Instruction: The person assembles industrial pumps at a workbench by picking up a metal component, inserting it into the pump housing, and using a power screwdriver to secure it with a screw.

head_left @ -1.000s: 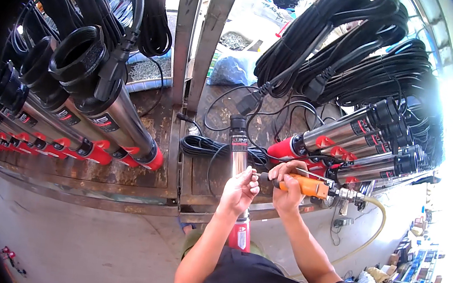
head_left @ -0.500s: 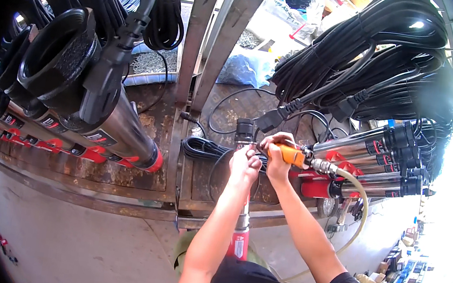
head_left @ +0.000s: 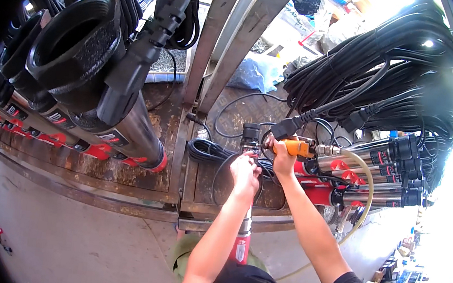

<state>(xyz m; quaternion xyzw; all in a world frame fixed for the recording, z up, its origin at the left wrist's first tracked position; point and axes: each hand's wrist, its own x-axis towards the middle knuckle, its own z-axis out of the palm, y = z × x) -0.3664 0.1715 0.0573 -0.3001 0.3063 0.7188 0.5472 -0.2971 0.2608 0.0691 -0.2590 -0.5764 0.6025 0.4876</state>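
A slim steel pump (head_left: pixel 247 226) with a black threaded top (head_left: pixel 251 132) and a red lower end (head_left: pixel 241 247) leans from the bench edge toward my lap. My left hand (head_left: pixel 245 174) is closed round its upper part, just below the black top. In my right hand (head_left: pixel 284 158) is an orange air tool (head_left: pixel 298 148), its nose pointing left at the pump's top. The tool's tip is hidden, so contact with the pump cannot be made out. A pale air hose (head_left: pixel 368 183) runs from the tool's rear fitting. Behind my left hand lies a coiled black cable (head_left: pixel 206 151).
Several steel pumps with black threaded tops (head_left: pixel 75 46) stand on the left bench. More pumps (head_left: pixel 387 157) lie at right beneath thick bundles of black cable (head_left: pixel 369 63). A metal post (head_left: pixel 244 37) rises between the benches. A plastic bag (head_left: pixel 254 72) sits behind.
The whole view has shifted slightly, with the benches now a little farther right. My right hand and the air tool have turned slightly; both hands keep their grips.
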